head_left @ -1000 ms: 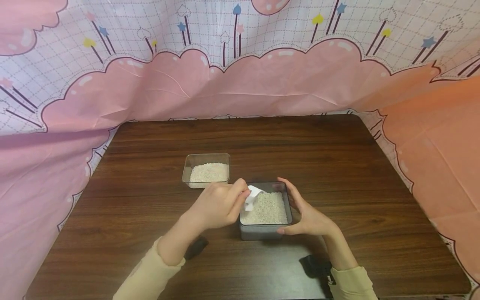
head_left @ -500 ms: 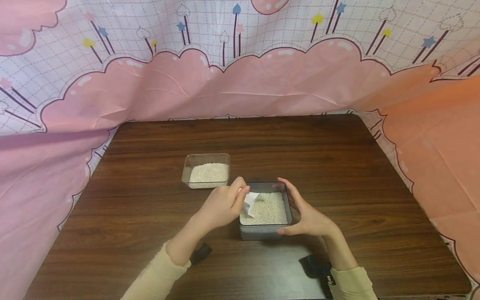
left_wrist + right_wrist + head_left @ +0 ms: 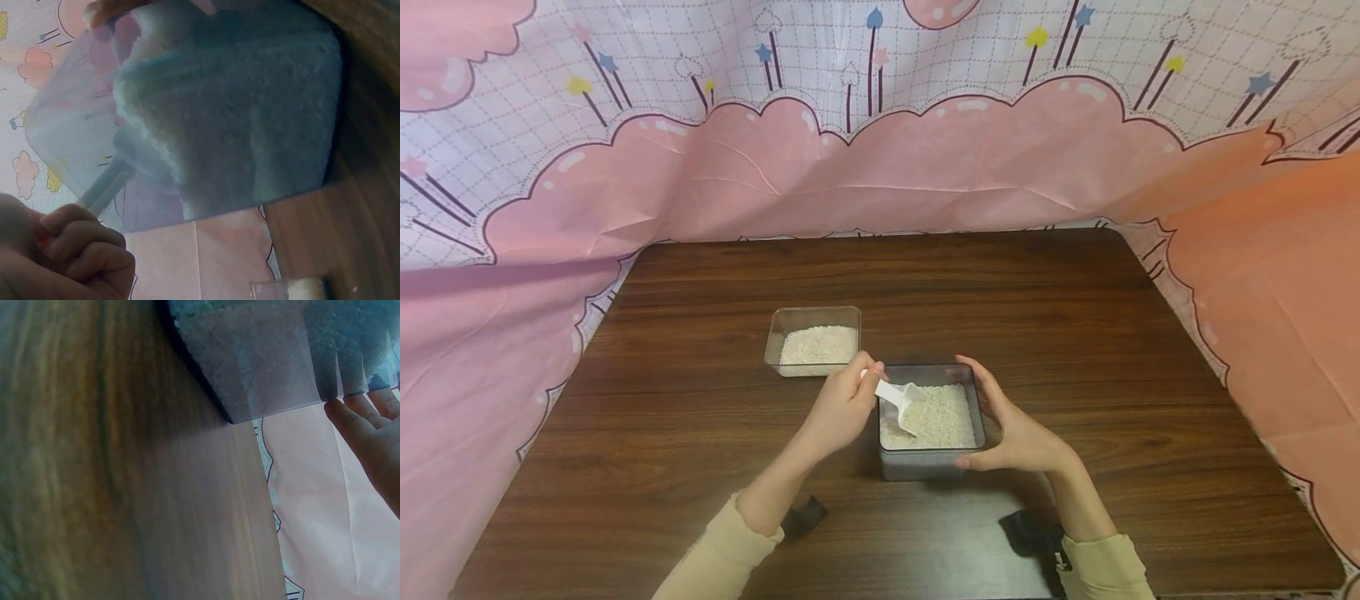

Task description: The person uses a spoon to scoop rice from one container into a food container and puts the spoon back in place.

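Observation:
My left hand (image 3: pixel 841 408) grips the handle of a white scoop (image 3: pixel 891 392). The scoop's bowl sits tilted on the white rice (image 3: pixel 946 417) inside a tinted, see-through square container (image 3: pixel 921 467). In the left wrist view, curled fingers (image 3: pixel 90 247) hold the handle, and the bowl shows through the container wall (image 3: pixel 75 144) against the sloping rice. My right hand (image 3: pixel 1018 437) holds the container's right side, thumb at the near wall and fingers toward the back. In the right wrist view its fingertips (image 3: pixel 340 412) lie against the container wall (image 3: pixel 275 381).
A shallower clear tray (image 3: pixel 771 346) with some rice stands behind and left of the container on the brown wooden table (image 3: pixel 1037 300). Black straps (image 3: pixel 1030 531) hang at both wrists. A patterned pink cloth (image 3: pixel 887 192) encloses the table's back and sides.
My left hand has drawn back slightly left, and the scoop has turned so its handle and bowl show more. My right hand and the container stay in place.

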Demonstrator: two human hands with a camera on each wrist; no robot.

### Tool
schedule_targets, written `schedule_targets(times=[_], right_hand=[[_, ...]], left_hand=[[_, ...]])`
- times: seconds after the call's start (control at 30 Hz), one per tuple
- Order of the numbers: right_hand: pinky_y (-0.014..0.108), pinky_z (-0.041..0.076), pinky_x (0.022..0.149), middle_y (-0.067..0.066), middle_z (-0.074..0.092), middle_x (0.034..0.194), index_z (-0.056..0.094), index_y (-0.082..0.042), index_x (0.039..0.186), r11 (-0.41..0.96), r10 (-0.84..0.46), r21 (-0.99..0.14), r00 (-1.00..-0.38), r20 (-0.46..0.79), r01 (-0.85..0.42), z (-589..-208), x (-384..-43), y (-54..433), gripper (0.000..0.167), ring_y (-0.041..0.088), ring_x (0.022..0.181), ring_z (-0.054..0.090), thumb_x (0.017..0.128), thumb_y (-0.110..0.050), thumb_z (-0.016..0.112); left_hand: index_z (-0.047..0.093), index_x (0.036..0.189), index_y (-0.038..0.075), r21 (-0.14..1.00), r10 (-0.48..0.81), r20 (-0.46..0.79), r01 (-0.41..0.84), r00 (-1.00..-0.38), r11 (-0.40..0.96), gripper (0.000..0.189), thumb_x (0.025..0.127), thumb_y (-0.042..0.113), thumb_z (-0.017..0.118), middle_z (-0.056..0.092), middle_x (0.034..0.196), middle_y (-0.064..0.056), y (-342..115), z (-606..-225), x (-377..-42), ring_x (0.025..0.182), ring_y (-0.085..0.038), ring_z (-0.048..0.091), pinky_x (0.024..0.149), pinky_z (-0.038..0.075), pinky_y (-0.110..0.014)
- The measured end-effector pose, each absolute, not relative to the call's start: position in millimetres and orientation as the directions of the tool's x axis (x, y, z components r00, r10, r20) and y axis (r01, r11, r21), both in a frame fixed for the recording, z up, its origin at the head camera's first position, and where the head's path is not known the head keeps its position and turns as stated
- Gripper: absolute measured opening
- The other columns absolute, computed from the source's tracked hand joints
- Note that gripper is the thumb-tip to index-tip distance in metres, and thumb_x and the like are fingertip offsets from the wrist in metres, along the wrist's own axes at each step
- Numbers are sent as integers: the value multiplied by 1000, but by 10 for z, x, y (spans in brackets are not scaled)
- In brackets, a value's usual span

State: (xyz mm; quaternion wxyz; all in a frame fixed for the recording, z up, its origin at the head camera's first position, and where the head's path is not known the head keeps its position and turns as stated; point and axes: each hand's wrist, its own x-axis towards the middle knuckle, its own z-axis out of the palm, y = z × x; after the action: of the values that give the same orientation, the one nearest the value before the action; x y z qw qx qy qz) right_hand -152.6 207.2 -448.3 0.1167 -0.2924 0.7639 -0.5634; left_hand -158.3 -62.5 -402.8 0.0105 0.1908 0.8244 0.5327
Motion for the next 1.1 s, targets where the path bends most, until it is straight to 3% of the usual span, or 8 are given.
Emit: schedule_targets(times=[0.23, 0.33, 0.47, 0.67, 0.73, 0.97, 1.1], right_hand=[[68, 17, 108, 13, 19, 155, 7, -23, 156, 192, -578, -929, -801, 153, -317, -4489, -1528, 2075, 121, 36, 145, 10, 68, -10, 89], [51, 21, 114, 11, 22, 154, 7, -22, 156, 194, -581, -927, -799, 155, -321, -4478, -1522, 2071, 120, 32, 145, 14, 68, -11, 89], [29, 22, 113, 8, 23, 153, 7, -24, 156, 201, -582, -926, -800, 150, -319, -4462, -1515, 2070, 120, 27, 144, 17, 68, -11, 89], [58, 21, 111, 9, 23, 153, 7, -23, 156, 189, -585, -926, -795, 160, -326, -4472, -1519, 2073, 121, 31, 144, 17, 68, -11, 89], [61, 20, 110, 10, 23, 153, 6, -22, 156, 185, -586, -926, -793, 165, -329, -4475, -1521, 2071, 121, 32, 144, 17, 67, -11, 89], [26, 24, 111, 8, 24, 153, 7, -22, 156, 196, -584, -924, -796, 159, -328, -4469, -1516, 2064, 121, 27, 144, 20, 67, -11, 89], [23, 24, 110, 9, 24, 152, 6, -20, 156, 190, -585, -923, -793, 168, -335, -4469, -1517, 2064, 121, 26, 143, 20, 67, -10, 89]], left_hand=[[56, 93, 1, 927, 240, 152, 223, -959, 301, 24, 105, 13, 40, 38, 54, 4, -576, -4057, -1584, 45, -7, 28, 40, 22, -19], [57, 94, -1, 940, 211, 139, 196, -968, 279, 25, 105, 14, 40, 36, 52, 4, -572, -4065, -1576, 45, -7, 27, 41, 21, -19], [57, 94, -3, 959, 178, 130, 169, -975, 229, 26, 105, 13, 41, 34, 53, 4, -564, -4083, -1565, 46, -6, 27, 42, 20, -18], [55, 94, -8, 978, 155, 132, 153, -979, 138, 28, 105, 11, 38, 33, 52, 5, -564, -4115, -1548, 46, -4, 27, 43, 20, -18], [55, 95, -8, 984, 151, 117, 135, -982, 116, 28, 105, 11, 37, 33, 52, 5, -568, -4113, -1539, 46, -5, 27, 42, 20, -18], [52, 97, -9, 997, 129, 50, 56, -990, 47, 29, 106, 12, 35, 35, 53, 2, -601, -4123, -1514, 47, -7, 30, 46, 24, -20], [52, 95, -8, 999, 124, 35, 36, -992, 10, 30, 106, 12, 33, 36, 53, 1, -612, -4139, -1510, 48, -8, 31, 50, 25, -20]])
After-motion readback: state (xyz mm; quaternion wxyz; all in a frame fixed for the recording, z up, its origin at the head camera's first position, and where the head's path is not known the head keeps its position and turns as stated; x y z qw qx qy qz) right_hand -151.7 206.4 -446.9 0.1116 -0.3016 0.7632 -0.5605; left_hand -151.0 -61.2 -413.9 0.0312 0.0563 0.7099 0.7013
